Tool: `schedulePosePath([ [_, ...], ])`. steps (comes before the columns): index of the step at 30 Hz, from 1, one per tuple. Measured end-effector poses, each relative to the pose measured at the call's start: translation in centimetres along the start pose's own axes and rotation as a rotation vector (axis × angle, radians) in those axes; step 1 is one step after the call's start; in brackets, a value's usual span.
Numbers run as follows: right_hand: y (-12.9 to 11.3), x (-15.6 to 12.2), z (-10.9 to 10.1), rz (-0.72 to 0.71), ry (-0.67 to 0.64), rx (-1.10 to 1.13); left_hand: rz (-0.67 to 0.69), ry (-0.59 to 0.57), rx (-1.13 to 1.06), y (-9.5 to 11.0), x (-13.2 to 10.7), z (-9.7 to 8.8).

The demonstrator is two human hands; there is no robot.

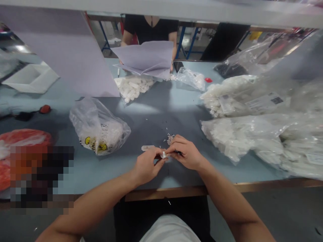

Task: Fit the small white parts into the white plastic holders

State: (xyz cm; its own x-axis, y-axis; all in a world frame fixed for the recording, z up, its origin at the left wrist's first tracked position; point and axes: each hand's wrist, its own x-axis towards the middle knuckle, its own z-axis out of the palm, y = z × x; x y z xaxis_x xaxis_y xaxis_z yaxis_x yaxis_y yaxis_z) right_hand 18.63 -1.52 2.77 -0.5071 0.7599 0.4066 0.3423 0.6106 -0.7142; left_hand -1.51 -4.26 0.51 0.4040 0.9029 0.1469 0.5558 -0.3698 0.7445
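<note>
Blue-grey tabletop [151, 112] of a factory workstation, partly screened by a lilac panel [63, 53]. Work is concentrated at the near edge. The left hand [146, 164] and right hand [186, 154] meet over the surface, their fingers [178, 144] closed together on a small white plastic piece [164, 155], which is largely hidden by the grip. Just beyond the hands lies a small loose heap of white fragments [171, 138]; a flat white strip [147, 148] lies just beside the left hand.

Material on hand far exceeds the amount out on the surface. Two large, labelled clear bags of white parts [227, 95] [227, 137] sit full at right, and a clear bag with yellow smiley print [98, 129] holds more white material at left. Further white parts lie in an opened clear bag [132, 88]. Opposite, a co-worker in a black top [148, 30] holds lilac sheets [143, 57]. The lower left is pixelated and cannot be assessed.
</note>
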Motion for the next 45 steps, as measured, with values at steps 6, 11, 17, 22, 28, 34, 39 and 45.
schedulePosePath([
  [6, 0.1, 0.3, 0.2, 0.319, -0.125, 0.26, 0.134, -0.022, 0.084, -0.9, -0.1, 0.6],
  [11, -0.1, 0.4, -0.6, 0.456, -0.066, 0.266, 0.059, 0.011, 0.048, -0.6, 0.3, 0.1],
  [17, 3.2, -0.5, -3.8, 0.496, 0.216, -0.186, 0.01, -0.011, 0.0, -0.6, 0.4, -0.4],
  [22, 6.0, -1.3, -4.3, 0.527, -0.033, -0.46, 0.029, -0.017, -0.017, -0.7, 0.4, -0.5],
  [28, 6.4, -1.2, -2.5, 0.608, -0.171, -0.649, -0.022, -0.028, -0.136, -0.2, 0.6, -0.7],
  [34, 5.3, -1.2, -2.5, 0.611, -0.177, -0.741, -0.128, -0.003, -0.245, -0.1, 0.9, -0.8],
  [39, 5.0, -1.1, -3.3, 0.564, -0.107, -0.603, -0.182, 0.022, -0.282, -0.2, 1.1, -0.9],
  [45, 3.8, -0.5, -3.3, 0.552, 0.08, -0.269, -0.199, 0.06, -0.33, -0.2, 1.3, -1.0],
])
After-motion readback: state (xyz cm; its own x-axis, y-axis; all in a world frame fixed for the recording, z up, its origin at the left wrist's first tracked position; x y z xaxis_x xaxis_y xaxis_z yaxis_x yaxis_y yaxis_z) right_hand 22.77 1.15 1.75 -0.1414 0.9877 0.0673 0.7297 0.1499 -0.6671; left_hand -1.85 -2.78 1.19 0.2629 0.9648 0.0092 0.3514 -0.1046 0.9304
